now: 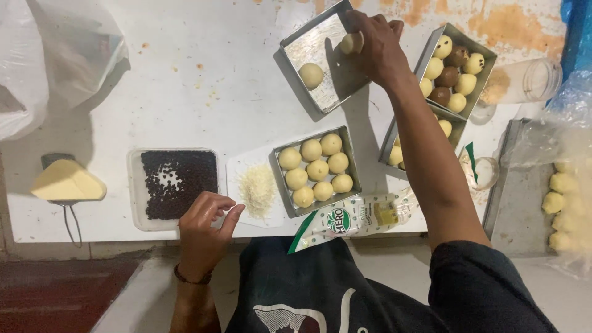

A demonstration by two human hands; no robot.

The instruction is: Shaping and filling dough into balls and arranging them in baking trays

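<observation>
White table (203,80), stained orange at its far edge. On it, a square metal pan (317,58), shiny, holding one pale round dough ball (311,75). Right hand (376,43), over the pan's far right corner, grasps a second dough ball (351,43), smooth and cream-coloured. Left hand (203,225), near side of the pan, rests loosely open, empty, beside a tray of chocolate chips (176,185).

Pale yellow dough balls (317,168) in silver square tins (349,154), dark brown chips (179,183) in a clear tray, white tabletop (203,80) with orange stains.
</observation>
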